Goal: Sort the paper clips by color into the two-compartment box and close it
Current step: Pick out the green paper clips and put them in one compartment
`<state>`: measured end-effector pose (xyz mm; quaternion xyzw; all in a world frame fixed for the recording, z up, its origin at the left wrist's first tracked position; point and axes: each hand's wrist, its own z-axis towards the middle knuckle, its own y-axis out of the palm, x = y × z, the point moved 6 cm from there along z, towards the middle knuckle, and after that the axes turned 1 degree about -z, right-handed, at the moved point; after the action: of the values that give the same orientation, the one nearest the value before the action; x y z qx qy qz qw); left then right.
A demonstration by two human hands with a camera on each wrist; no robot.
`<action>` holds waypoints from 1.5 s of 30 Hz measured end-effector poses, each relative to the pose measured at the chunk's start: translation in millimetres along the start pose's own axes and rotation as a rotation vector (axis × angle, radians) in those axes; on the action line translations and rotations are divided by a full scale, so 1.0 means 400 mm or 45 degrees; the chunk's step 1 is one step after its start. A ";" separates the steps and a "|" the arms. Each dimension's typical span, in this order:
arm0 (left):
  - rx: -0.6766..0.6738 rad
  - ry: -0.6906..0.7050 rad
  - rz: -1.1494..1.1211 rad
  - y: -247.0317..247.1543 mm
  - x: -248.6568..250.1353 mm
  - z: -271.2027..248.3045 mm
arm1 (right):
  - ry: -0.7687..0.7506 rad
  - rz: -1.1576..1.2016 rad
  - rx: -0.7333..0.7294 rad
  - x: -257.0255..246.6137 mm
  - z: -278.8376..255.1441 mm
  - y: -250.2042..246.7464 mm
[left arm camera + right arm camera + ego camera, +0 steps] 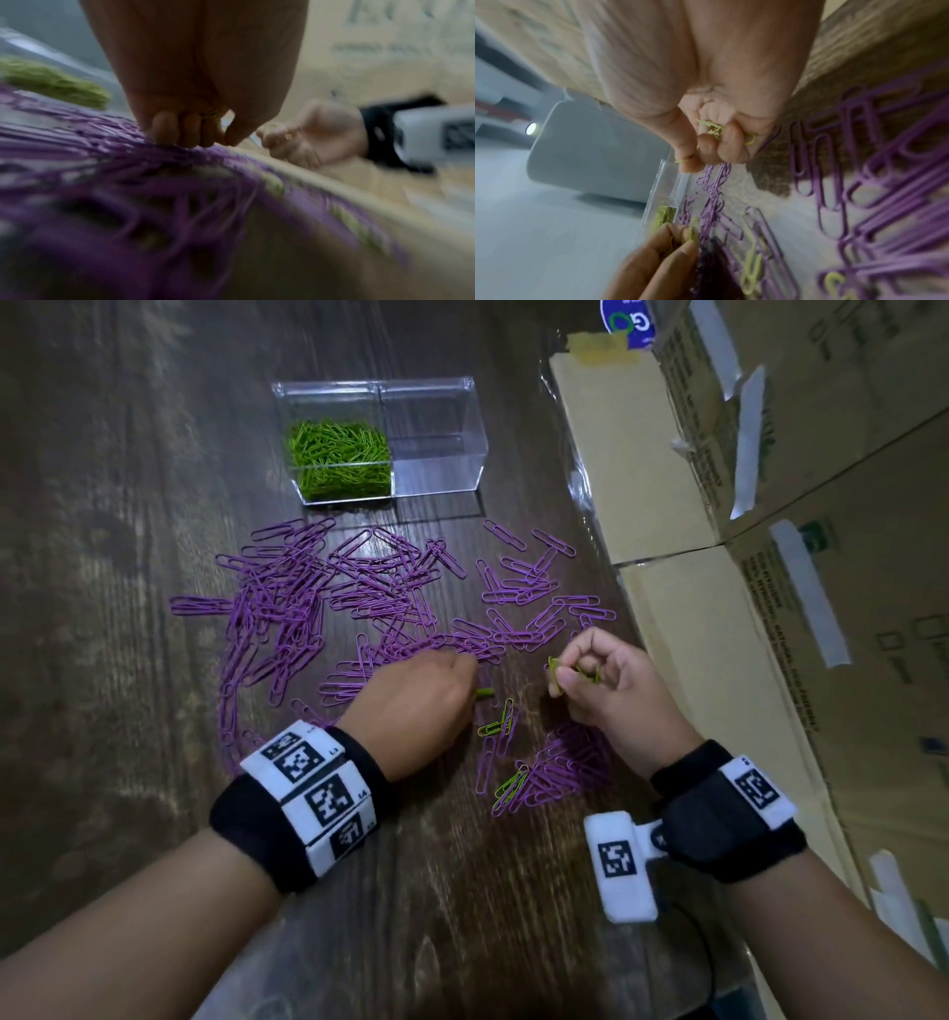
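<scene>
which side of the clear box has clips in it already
The left compartment of the clear box, as the head view shows it. It holds a heap of green clips; the right compartment beside it shows only bare plastic.

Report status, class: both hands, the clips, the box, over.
Left hand and right hand each grip green clips. Box: green in left compartment, right one empty, no lid on. Purple clips on table, few green among them.

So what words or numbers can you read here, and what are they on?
"L3": on the left wrist band, beside a square code.
"L4": same band, next code along.
Blue sticker: cut off, cannot read.
Cardboard boxes: print too blurred to read.
</scene>
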<state>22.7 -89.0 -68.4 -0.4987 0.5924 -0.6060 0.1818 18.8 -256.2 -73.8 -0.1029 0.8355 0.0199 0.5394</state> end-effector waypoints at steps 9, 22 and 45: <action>-0.140 -0.430 -2.067 -0.048 -0.034 -0.013 | 0.246 0.846 -0.113 -0.006 0.004 0.023; -0.185 -0.431 -1.953 -0.002 0.019 -0.026 | 0.091 -0.946 0.084 -0.008 0.027 0.047; -0.038 -0.218 -0.517 -0.003 0.029 -0.020 | 0.288 0.474 -0.130 -0.123 0.045 0.056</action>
<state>11.5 -93.8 -61.0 -0.6600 0.4712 -0.5768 0.0984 50.3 -224.3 -38.5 0.0243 0.8932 0.1499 0.4232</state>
